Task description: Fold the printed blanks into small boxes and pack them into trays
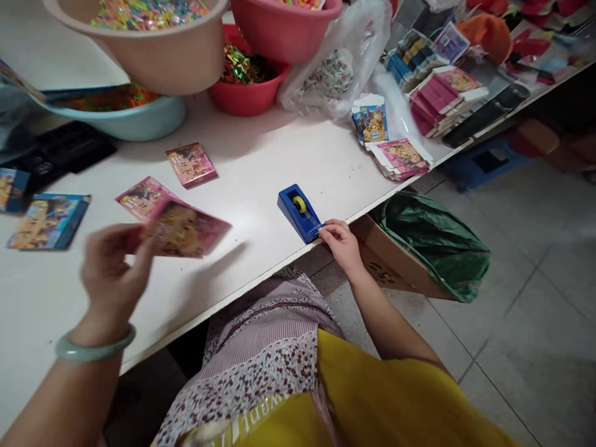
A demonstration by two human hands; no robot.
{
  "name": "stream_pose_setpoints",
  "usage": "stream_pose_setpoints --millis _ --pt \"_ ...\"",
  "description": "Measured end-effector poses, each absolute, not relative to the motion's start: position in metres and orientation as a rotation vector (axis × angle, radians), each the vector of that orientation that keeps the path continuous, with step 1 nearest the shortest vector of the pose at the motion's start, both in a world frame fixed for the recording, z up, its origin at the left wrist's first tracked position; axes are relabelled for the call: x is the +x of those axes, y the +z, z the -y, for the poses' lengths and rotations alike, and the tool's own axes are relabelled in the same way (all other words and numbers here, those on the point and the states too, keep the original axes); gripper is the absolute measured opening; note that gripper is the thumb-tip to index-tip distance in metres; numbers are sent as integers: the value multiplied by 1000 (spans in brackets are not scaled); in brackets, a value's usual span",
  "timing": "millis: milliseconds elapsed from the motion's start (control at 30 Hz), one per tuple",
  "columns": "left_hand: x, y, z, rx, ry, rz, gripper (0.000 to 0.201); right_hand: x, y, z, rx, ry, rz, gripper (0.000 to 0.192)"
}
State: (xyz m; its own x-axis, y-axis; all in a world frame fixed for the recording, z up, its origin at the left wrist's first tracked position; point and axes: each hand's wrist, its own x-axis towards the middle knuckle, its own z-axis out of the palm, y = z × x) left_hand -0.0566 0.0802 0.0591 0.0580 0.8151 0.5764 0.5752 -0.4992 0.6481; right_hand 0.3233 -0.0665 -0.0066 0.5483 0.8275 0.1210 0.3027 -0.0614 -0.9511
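It looked like a small packing workshop — round plastic basins of bright foil sweets [149, 12] and stacked printed paper cartons [442, 99] crowded the long white desk [279, 155].

We sit at the table [261, 180], its front edge running from seven o'clock up toward two o'clock. At nine o'clock our left hand [114, 273] holds a packet [184, 231] above the tabletop. Just behind it, at ten o'clock, two more packets [192, 164] lie flat, and a booklet [49, 220] lies farther left. At the table's edge, near centre, our right hand [341, 241] touches the tape dispenser [299, 212]. At twelve o'clock bowls [246, 87] stand stacked. At two o'clock folded boxes [442, 99] are piled. Under the edge, at three o'clock, sits a carton [395, 264] holding a bag [435, 242].
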Motion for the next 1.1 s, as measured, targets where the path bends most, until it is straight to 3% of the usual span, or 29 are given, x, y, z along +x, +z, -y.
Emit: stream_pose_setpoints --millis 167,467,533,633,767,900,1000,1100 --pt "-9 42 -32 2459 1394 -992 38 323 -2 72 -1736 483 1097 22" --pt "7 41 -31 2498 1380 -1003 24 339 -4 80 -1879 326 1366 22" --pt "7 43 -31 2498 1357 -1017 22 325 11 83 -1815 441 1347 23" --pt "8 47 -29 2550 1300 -1013 23 282 44 75 -1505 892 1264 23" --pt "10 54 -27 2679 1223 -996 47 218 76 35 -1146 1220 1219 24" --pt "8 56 -32 2750 1143 -916 54 193 71 -5 -1089 1316 1221 47" --pt "8 56 -32 2693 1140 -857 45 191 66 -16 -1189 1214 1357 57" --pt "9 54 -30 2504 1231 -831 33 189 68 -26 -1397 886 1669 59"
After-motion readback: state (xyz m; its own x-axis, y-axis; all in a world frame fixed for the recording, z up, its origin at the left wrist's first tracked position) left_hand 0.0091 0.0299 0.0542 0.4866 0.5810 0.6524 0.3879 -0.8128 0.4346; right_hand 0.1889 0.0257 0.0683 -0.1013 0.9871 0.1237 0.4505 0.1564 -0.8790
